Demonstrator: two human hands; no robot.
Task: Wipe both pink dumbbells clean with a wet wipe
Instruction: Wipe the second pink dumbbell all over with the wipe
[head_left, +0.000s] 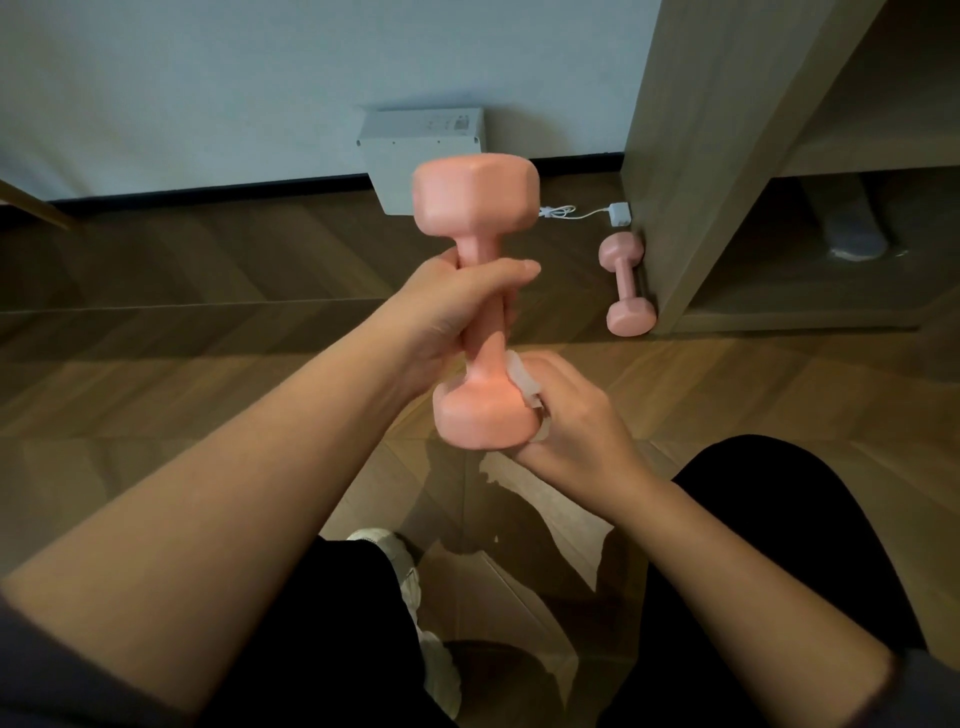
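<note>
Head view, looking down over both forearms to a wood-pattern floor. The left hand holds the near pink dumbbell in the air, its grip clamped around the handle just below the upper head, thumb lying across the front of the shaft. The dumbbell stands nearly upright, tilted slightly, with one hexagonal head at the top and the other at the bottom, closer to the camera. The right hand is closed on a white wet wipe, its grip pressing the crumpled wipe against the right side of the lower head, where the head meets the handle; only a small fold of wipe shows between the fingers and the pink surface. The second pink dumbbell lies on the floor, well apart from both hands, touching or just beside the foot of a wooden cabinet. A white box sits against the wall behind the held dumbbell, with a white charger and cable on the floor beside it. Dark trousers and a pale shoe fill the lower frame.
</note>
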